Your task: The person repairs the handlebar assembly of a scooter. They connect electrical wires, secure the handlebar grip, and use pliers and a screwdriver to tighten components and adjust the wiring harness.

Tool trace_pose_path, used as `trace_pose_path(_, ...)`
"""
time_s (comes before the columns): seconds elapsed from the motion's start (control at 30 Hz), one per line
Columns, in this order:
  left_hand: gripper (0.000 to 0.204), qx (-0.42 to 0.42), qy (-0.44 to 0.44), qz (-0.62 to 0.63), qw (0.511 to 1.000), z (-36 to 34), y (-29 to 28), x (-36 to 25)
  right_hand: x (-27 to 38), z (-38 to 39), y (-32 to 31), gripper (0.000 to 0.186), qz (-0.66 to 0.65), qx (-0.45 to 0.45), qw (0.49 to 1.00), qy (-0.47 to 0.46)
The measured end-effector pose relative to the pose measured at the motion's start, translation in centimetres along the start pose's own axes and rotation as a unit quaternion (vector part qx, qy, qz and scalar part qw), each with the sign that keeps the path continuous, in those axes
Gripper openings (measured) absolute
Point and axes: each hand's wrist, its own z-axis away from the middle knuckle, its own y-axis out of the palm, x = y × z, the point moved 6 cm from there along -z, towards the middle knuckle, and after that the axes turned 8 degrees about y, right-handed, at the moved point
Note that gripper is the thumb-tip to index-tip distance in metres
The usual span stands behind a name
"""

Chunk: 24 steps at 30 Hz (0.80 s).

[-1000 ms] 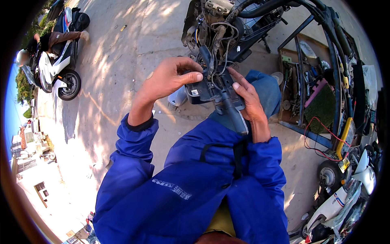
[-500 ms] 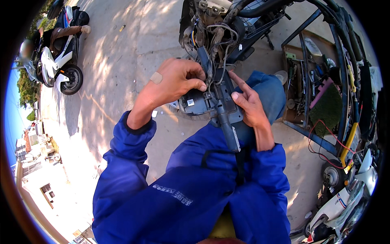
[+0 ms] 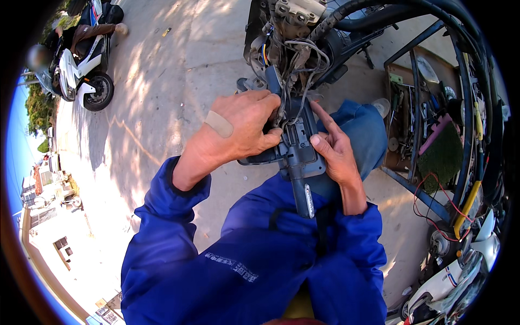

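A black plastic housing [image 3: 313,163], its hollow back turned up, lies over my knee at the stripped front of a two-wheeler. My right hand [image 3: 338,153] grips its right edge, thumb on top and index finger stretched along the side. Curled closed at the left edge, my left hand [image 3: 235,127] has its fingertips against the wire bundle; what they pinch is hidden. Grey and black wires [image 3: 316,50] run down from the frame into the housing. From its lower end sticks a dark arm with a clear lens strip [image 3: 309,200].
At right, a metal rack [image 3: 414,127] holds tools and a green brush-like pad [image 3: 443,157]. Red and black leads [image 3: 427,201] hang below it, near a white scooter [image 3: 441,284]. At far left a person sits on a white motorbike [image 3: 81,76].
My left hand has turned and moved in over the housing's left side, covering more of it. The housing has tilted slightly, its lens strip now showing more. The whole view has shifted a little.
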Motion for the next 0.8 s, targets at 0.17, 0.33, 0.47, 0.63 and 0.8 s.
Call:
trace_pose_path(0.17, 0.030, -0.042, 0.001, -0.007, 0.999, 0.5, 0.5, 0.2, 0.0, -0.2, 0.1, 0.078, 0.042, -0.031, 0.998, -0.023)
trace_pose_path(0.33, 0.025, -0.155, 0.024, -0.027, 0.987, 1.3, 1.1, -0.5, -0.1, -0.7, 0.5, 0.082, 0.024, -0.027, 0.999, -0.033)
trace_pose_path(0.47, 0.022, -0.140, -0.001, 0.098, 0.985, 2.2, 1.0, 0.8, 0.2, -0.9, 0.9, 0.082, 0.008, -0.018, 0.999, -0.036)
trace_pose_path(0.63, 0.023, -0.082, -0.096, 0.299, 0.946, 2.4, 0.9, 2.4, -0.5, -0.9, 0.5, 0.084, -0.033, -0.007, 0.999, -0.029)
trace_pose_path(0.8, 0.023, -0.113, -0.065, 0.263, 0.956, 2.5, 0.8, 2.6, -0.7, -0.8, 0.3, 0.082, -0.013, 0.005, 1.000, -0.026)
